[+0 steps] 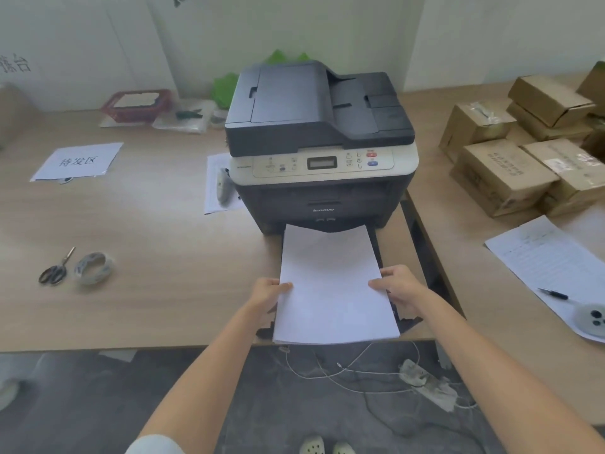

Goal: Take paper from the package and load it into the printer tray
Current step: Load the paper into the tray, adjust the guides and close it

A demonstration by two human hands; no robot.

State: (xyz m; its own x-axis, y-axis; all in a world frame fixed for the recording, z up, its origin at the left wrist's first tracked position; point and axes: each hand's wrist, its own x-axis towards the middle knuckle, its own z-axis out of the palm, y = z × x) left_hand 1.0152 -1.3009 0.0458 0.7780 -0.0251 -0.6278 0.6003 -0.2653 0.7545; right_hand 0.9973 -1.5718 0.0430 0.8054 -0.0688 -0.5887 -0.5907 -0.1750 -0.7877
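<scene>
A dark grey and cream printer (320, 149) stands on the wooden table. Its black paper tray (406, 317) is pulled out toward me at the table's front edge. A stack of white paper (330, 283) lies over the tray, its far end at the printer's slot and its near end past the table edge. My left hand (270, 294) grips the stack's left edge. My right hand (397, 286) grips the right edge. No paper package is in view.
Scissors (55, 270) and a tape roll (95, 268) lie at the left. A printed sign sheet (78, 160) and a red basket (137, 103) sit further back. Cardboard boxes (523, 149), a form sheet (553, 267) and a pen (553, 293) occupy the right table. Cables and a power strip (429, 383) lie on the floor.
</scene>
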